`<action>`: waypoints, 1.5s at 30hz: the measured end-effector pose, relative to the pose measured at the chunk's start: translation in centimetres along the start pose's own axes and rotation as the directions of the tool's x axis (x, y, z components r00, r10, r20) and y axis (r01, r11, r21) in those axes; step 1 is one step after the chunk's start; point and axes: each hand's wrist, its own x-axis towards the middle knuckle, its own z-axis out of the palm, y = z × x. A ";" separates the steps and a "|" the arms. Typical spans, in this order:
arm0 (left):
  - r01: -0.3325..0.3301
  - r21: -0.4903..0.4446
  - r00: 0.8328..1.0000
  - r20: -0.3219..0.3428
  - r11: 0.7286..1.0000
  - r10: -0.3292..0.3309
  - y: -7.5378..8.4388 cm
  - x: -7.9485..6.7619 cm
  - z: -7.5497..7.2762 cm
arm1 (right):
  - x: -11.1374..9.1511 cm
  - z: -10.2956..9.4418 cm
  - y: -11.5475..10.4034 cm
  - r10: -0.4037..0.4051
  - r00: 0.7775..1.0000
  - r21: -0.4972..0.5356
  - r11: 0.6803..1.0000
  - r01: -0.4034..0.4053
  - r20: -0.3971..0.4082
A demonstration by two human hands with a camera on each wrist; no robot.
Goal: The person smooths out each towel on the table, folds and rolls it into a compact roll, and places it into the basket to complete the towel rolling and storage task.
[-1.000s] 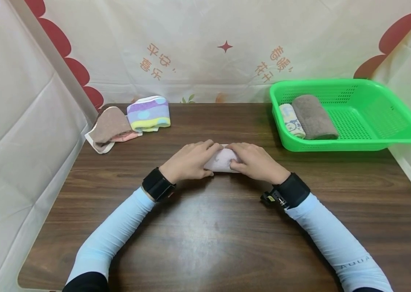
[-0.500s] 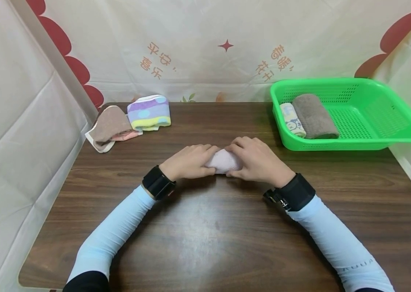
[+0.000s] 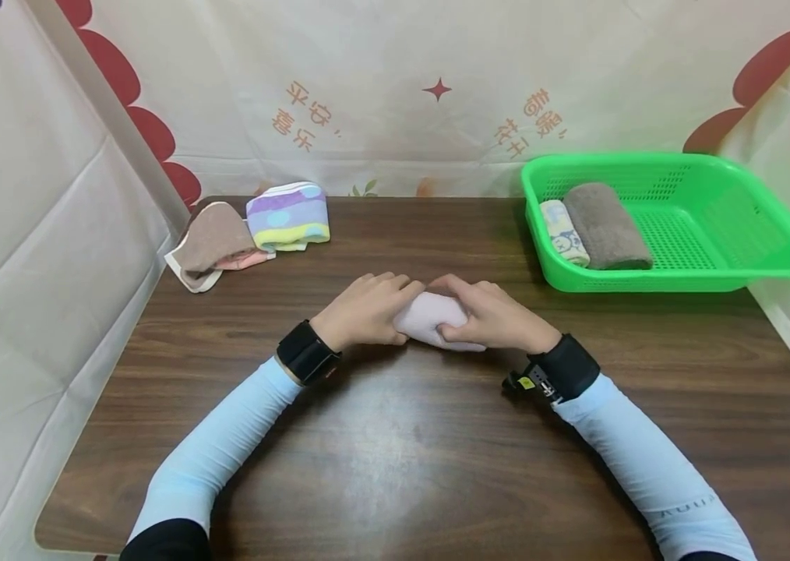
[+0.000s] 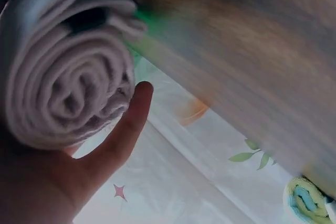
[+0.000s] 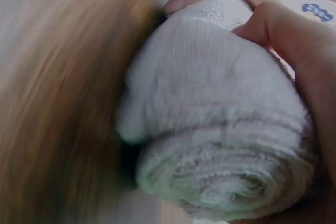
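Observation:
A pale pinkish-white towel (image 3: pixel 428 315), rolled into a thick cylinder, is between my two hands near the middle of the table in the head view. My left hand (image 3: pixel 369 309) grips its left end. From the left wrist, the spiral end of the rolled towel (image 4: pixel 79 90) shows its layers, with one digit stretched along its side. My right hand (image 3: pixel 496 315) holds the right part, thumb on the near side and fingers over the far side. The right wrist view shows the towel (image 5: pixel 210 82) blurred, its coiled end facing the camera.
On the right stands a green plastic basket (image 3: pixel 717 282) holding a rolled grey towel (image 3: pixel 608 226) and a small patterned towel roll (image 3: pixel 563 232). A brown cloth (image 3: pixel 216 241) and a striped purple-yellow towel (image 3: pixel 287 216) lie at the back left of the wooden table (image 3: pixel 381 452).
My right hand has lifted slightly, then come lower again around the roll. The towel's right end now slants towards me, and its printed pattern no longer shows. The left hand has barely moved.

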 end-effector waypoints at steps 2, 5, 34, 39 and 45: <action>-0.015 0.044 0.999 -0.028 0.999 0.016 0.0 0.1 0.0 | -0.1 -0.1 0.0 0.035 0.999 0.116 0.992 -0.038 0.029; -0.043 0.101 0.994 -0.094 0.994 0.053 0.1 0.0 -0.2 | 0.0 -0.5 0.0 0.102 0.991 0.260 0.958 -0.121 0.083; -0.175 0.418 0.765 -0.512 0.891 0.391 1.6 0.0 -2.5 | -0.6 0.2 1.3 -0.584 0.741 0.898 -0.048 -0.438 0.331; -0.168 0.385 0.813 -0.467 0.907 0.348 1.2 0.1 -2.4 | -1.0 -1.3 1.6 -0.246 0.859 0.888 0.226 -0.400 0.450; -0.114 0.393 0.813 -0.491 0.912 0.313 1.0 0.1 -2.4 | -1.1 -2.8 0.5 0.001 0.889 0.808 0.415 -0.418 0.459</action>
